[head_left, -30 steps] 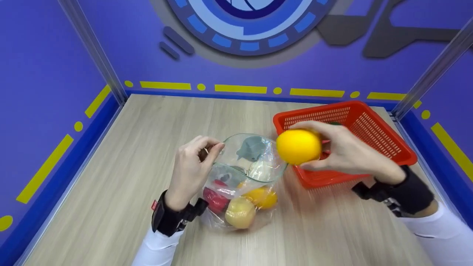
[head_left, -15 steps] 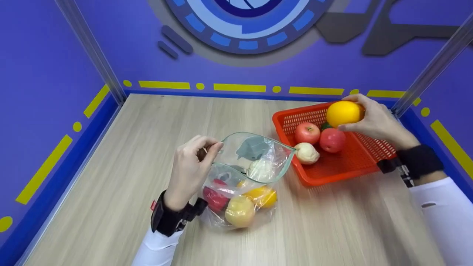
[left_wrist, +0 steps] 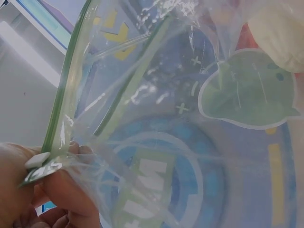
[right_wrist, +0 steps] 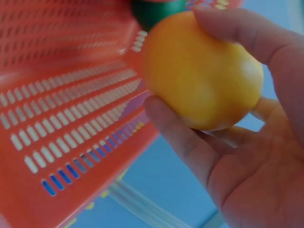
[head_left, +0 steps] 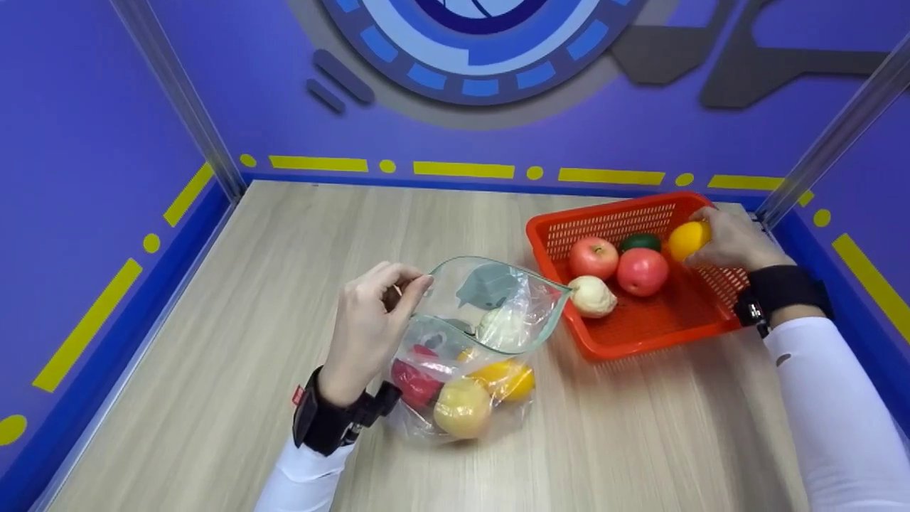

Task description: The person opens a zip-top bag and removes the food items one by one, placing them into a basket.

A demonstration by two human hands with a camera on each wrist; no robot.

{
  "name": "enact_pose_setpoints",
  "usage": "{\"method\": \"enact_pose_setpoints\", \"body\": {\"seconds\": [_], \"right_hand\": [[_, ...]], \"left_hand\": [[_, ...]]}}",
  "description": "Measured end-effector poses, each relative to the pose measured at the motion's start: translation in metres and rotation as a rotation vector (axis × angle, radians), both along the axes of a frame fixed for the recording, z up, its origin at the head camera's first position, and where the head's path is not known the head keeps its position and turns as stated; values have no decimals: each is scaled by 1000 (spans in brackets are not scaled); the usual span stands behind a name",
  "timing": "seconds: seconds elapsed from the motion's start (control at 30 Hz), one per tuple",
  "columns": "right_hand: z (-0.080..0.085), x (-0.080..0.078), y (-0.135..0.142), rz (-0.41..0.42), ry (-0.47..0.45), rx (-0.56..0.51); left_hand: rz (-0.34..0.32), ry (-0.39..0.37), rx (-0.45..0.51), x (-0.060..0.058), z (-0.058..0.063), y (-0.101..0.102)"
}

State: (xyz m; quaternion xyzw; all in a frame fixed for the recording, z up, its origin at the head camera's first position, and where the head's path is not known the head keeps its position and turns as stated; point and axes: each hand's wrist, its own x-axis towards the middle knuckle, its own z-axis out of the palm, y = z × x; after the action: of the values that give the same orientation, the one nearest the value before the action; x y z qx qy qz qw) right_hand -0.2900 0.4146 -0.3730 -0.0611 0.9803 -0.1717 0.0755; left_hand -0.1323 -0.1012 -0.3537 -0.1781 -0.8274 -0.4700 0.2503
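My left hand (head_left: 373,323) pinches the corner of a clear zip bag (head_left: 455,302) between thumb and fingers; the bag's green-edged mouth gapes. Inside it lie a pale yellow round fruit (head_left: 462,407), a red fruit (head_left: 416,380), a yellow-orange fruit (head_left: 508,379) and a whitish piece (head_left: 502,327). In the left wrist view the zip strip (left_wrist: 71,90) runs up from the fingers. My right hand (head_left: 736,240) holds an orange (right_wrist: 202,71), thumb and fingers curled round it, at the right end of the red basket (head_left: 643,348).
In the basket are a red apple (head_left: 593,257), a pinkish-red fruit (head_left: 643,272), a dark green item (head_left: 640,243) and a whitish lumpy one (head_left: 593,296). The bag's right corner reaches the basket's left rim. Blue-purple panels (head_left: 455,142) wall the wooden table (head_left: 298,235) at back and sides.
My right hand has carried the orange from beside the bag's mouth rightward over the basket, then down to its right end. The left hand and bag have stayed nearly still.
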Motion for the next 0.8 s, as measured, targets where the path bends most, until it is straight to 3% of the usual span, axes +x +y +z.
{"method": "enact_pose_setpoints", "body": {"seconds": [0.33, 0.5, 0.8], "right_hand": [[-10, -10, -6, -26, -171, 114], [-12, -14, -14, -42, -265, 119], [-15, -17, -20, -23, -318, 118]], "left_hand": [[-11, -12, 3, 0, 0, 1], [-10, -7, 8, 0, 0, 0], [-9, -15, 4, -1, 1, -1]]}}
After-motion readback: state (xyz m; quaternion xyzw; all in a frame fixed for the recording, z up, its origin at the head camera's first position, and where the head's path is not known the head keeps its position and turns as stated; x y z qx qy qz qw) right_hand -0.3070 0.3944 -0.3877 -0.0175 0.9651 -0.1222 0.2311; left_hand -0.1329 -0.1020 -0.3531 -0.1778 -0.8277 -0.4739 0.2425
